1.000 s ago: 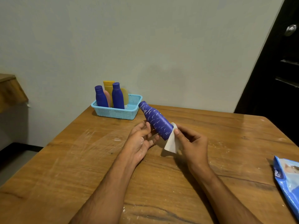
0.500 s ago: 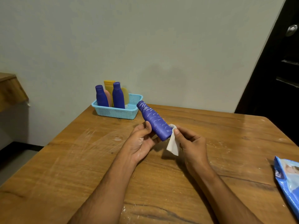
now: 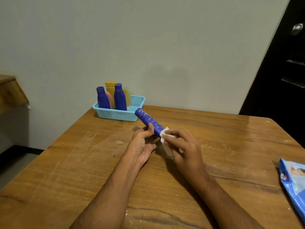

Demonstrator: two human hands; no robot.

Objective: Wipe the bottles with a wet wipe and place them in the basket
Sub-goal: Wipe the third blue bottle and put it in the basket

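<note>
Now the right hand (image 3: 184,146) had closed its fingers, wet wipe (image 3: 165,138) inside, over the blue bottle's (image 3: 149,121) base instead of pinching beside it; the left hand (image 3: 142,142) gripped mid-body. Bottle was held above the table (image 3: 82,162) centre, tilted toward the far-edge basket (image 3: 118,114). Wiping looked nearly complete.

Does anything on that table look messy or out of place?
Slightly: the wooden table carries pale smears and white specks, thickest left of the hands. The bottles stand upright in the blue basket; nothing looks spilled or broken.
</note>
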